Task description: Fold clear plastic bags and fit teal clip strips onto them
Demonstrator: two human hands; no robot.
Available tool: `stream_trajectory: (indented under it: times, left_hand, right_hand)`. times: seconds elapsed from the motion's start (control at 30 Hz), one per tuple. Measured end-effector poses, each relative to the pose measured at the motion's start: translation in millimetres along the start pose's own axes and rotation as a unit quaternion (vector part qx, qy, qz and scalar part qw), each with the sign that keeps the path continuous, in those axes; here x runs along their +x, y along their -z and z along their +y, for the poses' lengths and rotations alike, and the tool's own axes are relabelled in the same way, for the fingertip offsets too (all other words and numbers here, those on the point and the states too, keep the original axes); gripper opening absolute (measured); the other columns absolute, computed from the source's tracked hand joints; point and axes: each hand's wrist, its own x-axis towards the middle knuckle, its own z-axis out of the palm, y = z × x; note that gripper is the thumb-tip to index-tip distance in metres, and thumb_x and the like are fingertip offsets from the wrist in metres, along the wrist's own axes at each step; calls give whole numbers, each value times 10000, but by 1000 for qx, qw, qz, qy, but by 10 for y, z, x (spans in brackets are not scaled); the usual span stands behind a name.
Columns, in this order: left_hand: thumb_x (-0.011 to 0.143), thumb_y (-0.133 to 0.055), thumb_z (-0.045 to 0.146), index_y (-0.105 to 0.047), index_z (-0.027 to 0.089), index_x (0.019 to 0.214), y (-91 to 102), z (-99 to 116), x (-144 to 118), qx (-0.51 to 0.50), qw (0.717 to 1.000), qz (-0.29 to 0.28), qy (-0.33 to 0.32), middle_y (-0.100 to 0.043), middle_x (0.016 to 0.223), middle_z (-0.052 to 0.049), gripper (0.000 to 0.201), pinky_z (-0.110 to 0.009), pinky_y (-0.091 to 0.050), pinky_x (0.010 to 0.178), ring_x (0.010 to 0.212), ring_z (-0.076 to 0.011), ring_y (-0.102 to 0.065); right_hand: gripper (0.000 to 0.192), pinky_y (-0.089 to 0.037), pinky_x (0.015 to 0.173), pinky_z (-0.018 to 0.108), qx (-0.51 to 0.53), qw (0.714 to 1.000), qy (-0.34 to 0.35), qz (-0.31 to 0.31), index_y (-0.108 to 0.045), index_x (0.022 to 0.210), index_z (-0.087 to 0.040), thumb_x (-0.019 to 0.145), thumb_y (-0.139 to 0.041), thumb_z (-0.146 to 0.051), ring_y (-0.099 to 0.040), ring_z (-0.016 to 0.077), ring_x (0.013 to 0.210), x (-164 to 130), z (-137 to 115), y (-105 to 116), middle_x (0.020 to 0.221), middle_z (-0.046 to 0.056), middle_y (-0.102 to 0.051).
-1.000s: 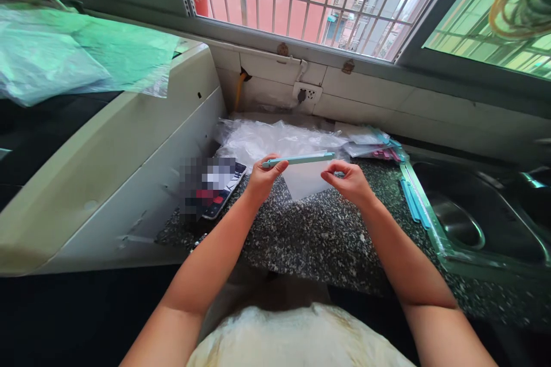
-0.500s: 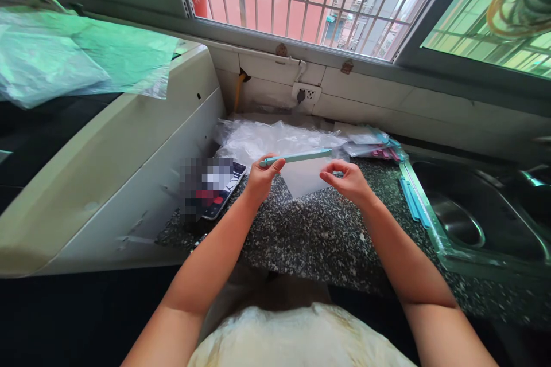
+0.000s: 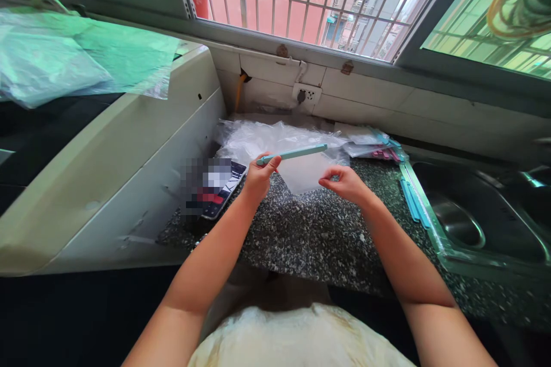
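Observation:
My left hand (image 3: 259, 178) is closed around one end of a long, pale teal bag sealing clip (image 3: 297, 153), its thumb lying along the top. The clip slants up to the right over the counter. Below it hangs a whitish, see-through plastic bag (image 3: 301, 175). My right hand (image 3: 344, 182) has thumb and forefinger pinched together at the bag's lower right edge. Its other fingers curl in and partly hide what is between them.
Crumpled clear plastic (image 3: 262, 137) lies behind my hands. Packs with teal and pink clips (image 3: 376, 146) are at the back right. Loose teal clips (image 3: 414, 202) lie beside the sink (image 3: 486, 183). A phone (image 3: 226, 189), partly blurred, lies left on the speckled counter (image 3: 310, 235).
The clip's right end has risen slightly and tilts more. My right hand has shifted a little down, and a teal bit seen behind its fingers no longer shows clearly.

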Motion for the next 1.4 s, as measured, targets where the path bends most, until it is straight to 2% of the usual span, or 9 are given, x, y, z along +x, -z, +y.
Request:
stream_trajectory:
  times: [0.27, 0.7, 0.77, 0.83, 0.93, 1.07, 1.2, 1.4]
  left_hand:
    - [487, -829, 366, -576, 149, 619, -19, 19, -8, 14, 1000, 12, 0, -496, 535, 70, 358, -182, -368, 507, 498, -42, -441]
    - [432, -842, 408, -584, 155, 642, -7, 19, 2, 28, 999, 30, 1, -512, 533, 77, 417, -194, -366, 518, 486, -45, -442]
    - [441, -837, 420, -587, 158, 644, -6, 18, -14, 49, 999, 18, -3, -498, 522, 78, 415, -197, -361, 514, 484, -49, -435]
    - [461, -831, 428, -589, 157, 637, -9, 21, -38, 70, 997, -5, -10, -477, 515, 76, 404, -197, -348, 506, 491, -52, -417]
    - [508, -820, 422, -606, 153, 624, -24, 44, -79, 103, 993, -50, -19, -461, 530, 65, 362, -196, -326, 497, 513, -56, -394]
    - [542, -811, 382, -635, 158, 608, -69, 104, -132, 140, 985, -95, -36, -516, 601, 35, 292, -208, -364, 552, 585, -81, -448]
    - [552, -811, 346, -658, 160, 602, -101, 136, -174, 162, 976, -141, -37, -540, 647, 12, 245, -217, -375, 576, 618, -93, -479]
    - [571, -802, 379, -691, 179, 645, -82, 91, -181, 182, 967, -170, -47, -563, 706, -4, 240, -226, -393, 611, 668, -111, -507]
  right_hand:
    - [126, -415, 637, 267, 5, 1000, 1, -6, -613, 599, -188, 695, -602, -268, -536, 117, 619, 16, 17, -17, 612, -3, -627]
    - [94, -423, 623, 276, -75, 997, -4, -30, -634, 631, -187, 701, -601, -241, -555, 124, 628, 20, 102, 38, 634, -1, -642]
    - [61, -438, 649, 299, -105, 994, -1, -19, -654, 703, -193, 691, -635, -249, -574, 143, 668, 2, 69, 107, 698, 14, -659]
    - [145, -451, 688, 325, -125, 992, 16, 15, -667, 812, -199, 687, -668, -272, -592, 167, 725, -29, 17, 194, 775, 31, -672]
    - [248, -461, 756, 360, -135, 985, 63, 89, -654, 942, -203, 721, -672, -313, -598, 194, 806, -85, -83, 303, 852, 47, -671]
    - [247, -451, 831, 398, -163, 966, 136, 151, -641, 997, -227, 775, -644, -336, -579, 223, 893, -144, -213, 329, 914, 52, -662]
    - [252, -435, 868, 419, -212, 949, 180, 150, -652, 1026, -247, 791, -628, -336, -545, 251, 963, -165, -283, 273, 1013, 66, -657]
    - [141, -431, 772, 384, -238, 949, 172, 112, -691, 858, -283, 835, -556, -314, -527, 219, 835, -182, -324, 249, 857, 35, -667]
